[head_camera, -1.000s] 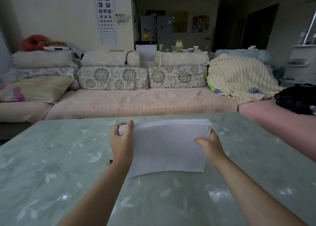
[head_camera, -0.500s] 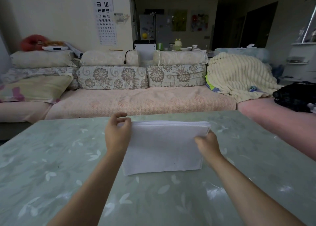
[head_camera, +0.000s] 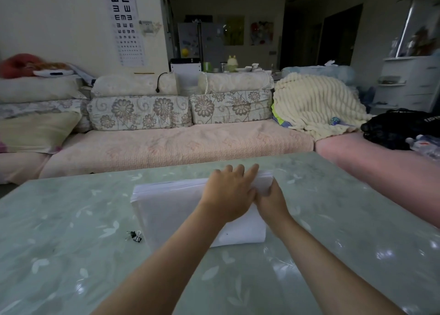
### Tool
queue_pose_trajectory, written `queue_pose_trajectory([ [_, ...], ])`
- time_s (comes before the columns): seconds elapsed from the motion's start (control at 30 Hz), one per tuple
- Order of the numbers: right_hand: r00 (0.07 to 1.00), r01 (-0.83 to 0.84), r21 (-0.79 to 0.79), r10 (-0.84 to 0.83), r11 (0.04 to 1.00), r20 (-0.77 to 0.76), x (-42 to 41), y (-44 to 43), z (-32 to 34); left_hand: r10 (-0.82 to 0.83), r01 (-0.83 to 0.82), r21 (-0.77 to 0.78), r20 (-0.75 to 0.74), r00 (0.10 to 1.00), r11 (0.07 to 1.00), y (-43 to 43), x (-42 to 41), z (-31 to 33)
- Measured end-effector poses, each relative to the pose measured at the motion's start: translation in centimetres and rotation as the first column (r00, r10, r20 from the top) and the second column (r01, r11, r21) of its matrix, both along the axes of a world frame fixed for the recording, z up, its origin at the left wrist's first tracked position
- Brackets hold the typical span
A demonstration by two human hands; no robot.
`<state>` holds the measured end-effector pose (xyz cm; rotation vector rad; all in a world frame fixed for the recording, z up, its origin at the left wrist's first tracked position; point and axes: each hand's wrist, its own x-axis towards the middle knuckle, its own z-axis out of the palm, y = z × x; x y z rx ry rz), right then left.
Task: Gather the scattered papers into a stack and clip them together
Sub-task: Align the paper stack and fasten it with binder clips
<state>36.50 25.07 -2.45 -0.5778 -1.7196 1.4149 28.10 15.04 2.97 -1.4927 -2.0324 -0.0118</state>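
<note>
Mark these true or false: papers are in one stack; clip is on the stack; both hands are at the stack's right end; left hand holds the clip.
1. The papers are gathered into one paper stack on the table. True.
2. The binder clip is clamped on the stack. False: it lies on the table, to the left of the stack's near left corner and apart from it.
3. Both hands are at the stack's right end. True: the left hand reaches across onto it, and the right hand holds the right edge.
4. The left hand holds the clip. False: it rests on the stack with its fingers straight.
</note>
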Motion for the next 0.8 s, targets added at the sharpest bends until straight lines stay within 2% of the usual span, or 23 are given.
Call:
queue_pose_trajectory([
  [0.17, 0.995, 0.034, -0.03, -0.031, 0.999, 0.094, 0.0, 0.2, 0.7, -0.003, 0.005, -0.034, 0.065, 0.998, 0.999, -1.4, -2.2, 0.7],
  [0.33, 0.985, 0.093, -0.049, -0.084, 0.994, 0.153, -0.4, 0.3, 0.6, 0.077, -0.082, 0.042, 0.115, 0.99, 0.996, -7.5, -7.1, 1.4],
  [0.4, 0.983, 0.105, -0.05, -0.097, 0.993, 0.153, -0.7, 0.4, 0.5, 0.118, -0.139, 0.097, 0.196, 0.974, 0.986, -10.5, -9.0, 1.4],
  [0.43, 0.982, 0.114, -0.056, -0.104, 0.992, 0.156, -0.8, 0.5, 0.5, 0.143, -0.19, 0.143, 0.287, 0.947, 0.971, -12.0, -10.0, 1.1],
  [0.47, 0.981, 0.126, -0.064, -0.115, 0.99, 0.157, -1.0, 0.5, 0.5, 0.129, -0.241, 0.207, 0.441, 0.888, 0.948, -13.2, -10.6, 0.8],
  [0.5, 0.98, 0.136, -0.074, -0.124, 0.988, 0.154, -1.2, 0.5, 0.5, 0.037, -0.278, 0.293, 0.625, 0.78, 0.915, -14.0, -11.1, 0.2],
  [0.53, 0.981, 0.143, -0.085, -0.129, 0.986, 0.147, -1.3, 0.4, 0.4, -0.142, -0.315, 0.407, 0.775, 0.616, 0.858, -14.4, -11.3, -0.6],
  [0.57, 0.983, 0.143, -0.099, -0.13, 0.985, 0.13, -1.4, 0.3, 0.4, -0.332, -0.382, 0.496, 0.845, 0.42, 0.78, -14.4, -11.2, -1.5],
  [0.6, 0.986, 0.139, -0.117, -0.127, 0.983, 0.108, -1.4, 0.2, 0.5, -0.478, -0.463, 0.532, 0.845, 0.239, 0.709, -14.1, -10.9, -2.3],
  [0.63, 0.989, 0.129, -0.136, -0.118, 0.982, 0.084, -1.4, 0.1, 0.5, -0.559, -0.53, 0.528, 0.821, 0.117, 0.664, -13.8, -10.5, -3.2],
  [0.67, 0.992, 0.118, -0.15, -0.109, 0.982, 0.066, -1.3, 0.2, 0.5, -0.592, -0.561, 0.522, 0.803, 0.068, 0.643, -13.4, -10.3, -4.0],
  [0.8, 0.994, 0.096, -0.145, -0.087, 0.985, 0.065, -1.3, 0.2, 0.0, -0.597, -0.586, 0.55, 0.791, 0.136, 0.595, -12.4, -9.4, -5.2],
])
